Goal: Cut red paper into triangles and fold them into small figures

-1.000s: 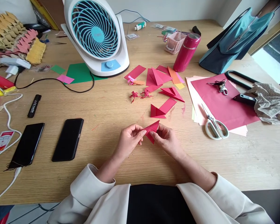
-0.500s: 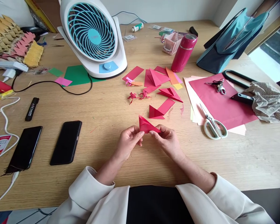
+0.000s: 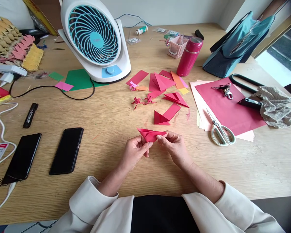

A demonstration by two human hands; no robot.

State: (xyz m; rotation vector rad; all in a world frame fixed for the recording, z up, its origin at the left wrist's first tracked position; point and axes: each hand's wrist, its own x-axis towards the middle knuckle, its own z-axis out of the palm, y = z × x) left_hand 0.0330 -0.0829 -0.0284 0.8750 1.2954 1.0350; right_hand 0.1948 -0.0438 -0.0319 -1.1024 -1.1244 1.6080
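A folded piece of red paper (image 3: 151, 134) is held between both hands, just above the table. My left hand (image 3: 135, 152) pinches its left part between thumb and fingers. On the other side, my right hand (image 3: 176, 147) grips the right end, thumb on the near face. The paper's upper edge is long and nearly level, with a pointed tip at the left. Beyond the hands lie a folded red strip (image 3: 169, 113), another folded red triangle (image 3: 176, 98) and small red folded figures (image 3: 149, 99).
White-handled scissors (image 3: 221, 131) lie at right by red sheets (image 3: 232, 113) with keys (image 3: 226, 90) on top. A fan (image 3: 97, 42), a red flask (image 3: 189, 56) and a teal bag (image 3: 235, 48) stand behind. Two phones (image 3: 66, 150) and a marker (image 3: 30, 115) lie left.
The red paper's raised left point has tipped down to the left, so its top edge now runs nearly level. Both hands keep hold of it, with the right thumb slightly shifted.
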